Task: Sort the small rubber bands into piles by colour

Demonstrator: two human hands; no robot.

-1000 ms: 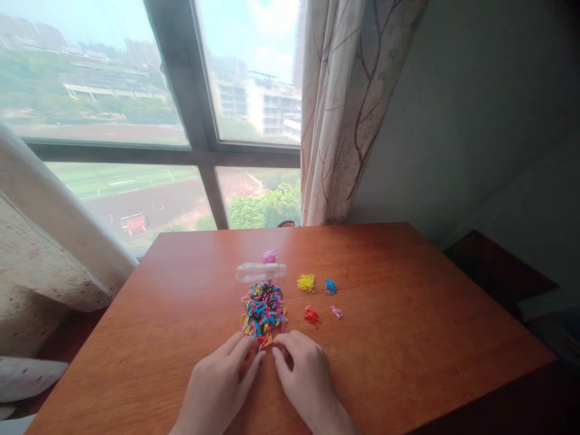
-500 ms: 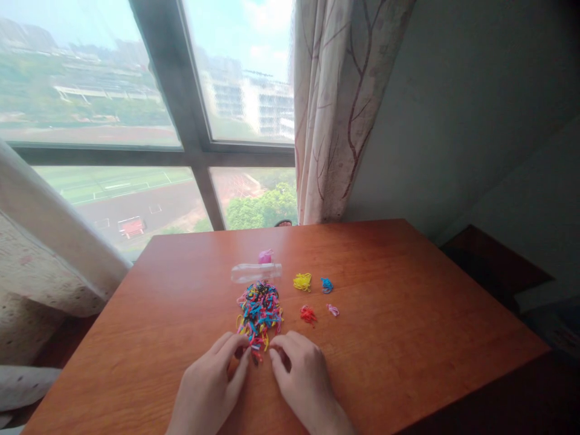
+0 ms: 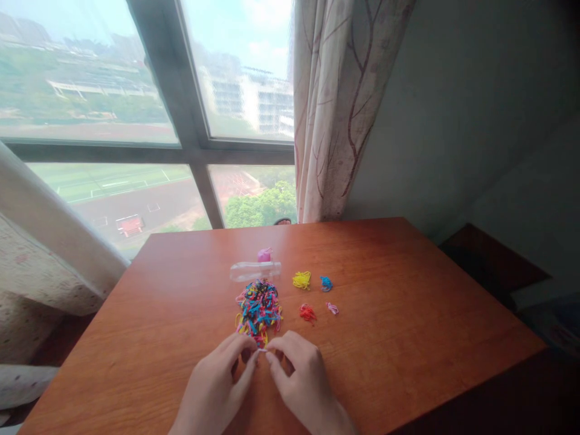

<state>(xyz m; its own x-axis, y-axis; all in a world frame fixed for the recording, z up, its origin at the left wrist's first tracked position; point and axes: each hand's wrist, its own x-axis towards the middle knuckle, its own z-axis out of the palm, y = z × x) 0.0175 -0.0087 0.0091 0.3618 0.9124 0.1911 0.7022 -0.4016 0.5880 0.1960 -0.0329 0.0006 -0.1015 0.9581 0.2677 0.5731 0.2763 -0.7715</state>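
A pale pinkish rubber band spans the short gap between my fingertips. My left hand pinches one end between thumb and index finger. At the other end, my right hand has its thumb and index finger closed. Just beyond both hands lies a heap of mixed rubber bands in blue, black, pink, red and yellow. Its near edge is partly hidden behind my fingers. To the right are small separate bunches: yellow bands, blue bands, red bands and pink bands.
Behind the heap, a clear plastic container lies on its side, with a bright pink item behind it. Everything rests on a brown wooden table. A window and curtains stand beyond its far edge.
My left hand has moved right, bringing my fingertips closer together. The pale band now stretches between them, where before a pale piece showed near my left fingertips.
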